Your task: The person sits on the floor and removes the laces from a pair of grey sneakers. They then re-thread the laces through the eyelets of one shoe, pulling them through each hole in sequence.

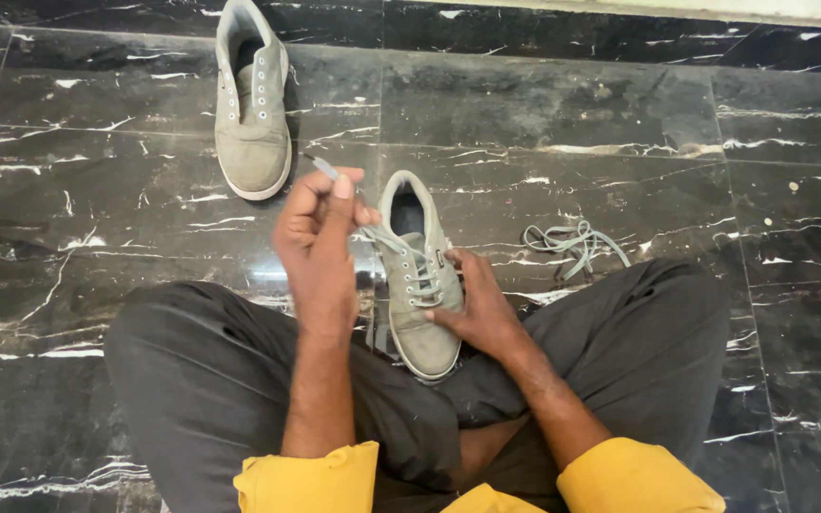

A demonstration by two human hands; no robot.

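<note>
A grey sneaker (422,285) rests between my crossed legs, toe toward me, partly laced with a grey lace (384,239). My left hand (320,237) is raised beside the shoe and pinches the lace's tip, pulling it up and to the left. My right hand (475,309) grips the shoe's right side and holds it steady. A second grey sneaker (253,100) with no lace lies farther off on the floor at the upper left. A loose grey lace (572,242) lies bunched on the floor by my right knee.
The floor (572,114) is black marble with white veins, laid in large tiles. My legs in dark trousers (201,380) are crossed at the bottom of the view. A pale wall base (715,9) runs along the top right.
</note>
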